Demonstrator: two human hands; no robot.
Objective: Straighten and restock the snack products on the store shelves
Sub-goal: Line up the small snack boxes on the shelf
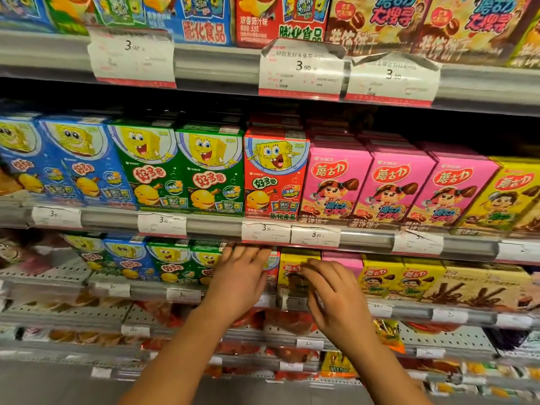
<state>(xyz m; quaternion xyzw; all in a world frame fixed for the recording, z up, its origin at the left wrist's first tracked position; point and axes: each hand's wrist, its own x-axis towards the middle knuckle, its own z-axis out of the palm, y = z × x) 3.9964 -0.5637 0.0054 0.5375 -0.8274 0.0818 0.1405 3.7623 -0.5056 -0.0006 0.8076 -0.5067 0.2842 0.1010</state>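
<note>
My left hand [239, 280] lies with straight fingers against a red snack box [272, 270] on the third shelf down, hiding most of it. Beside it, my right hand [336, 299] curls its fingers over the upper front of a yellow snack box [287, 273], thumb lower on the box's front. Green boxes [175, 264] stand left of my left hand. A pink box [344, 263] and more yellow boxes [388, 277] stand right of my right hand.
The shelf above holds neat rows of blue, green, red [274, 173] and pink boxes [391, 185] behind a price rail [292, 235]. Its rail hangs just over my fingertips. Lower shelves carry bagged snacks [289, 323] on perforated white boards.
</note>
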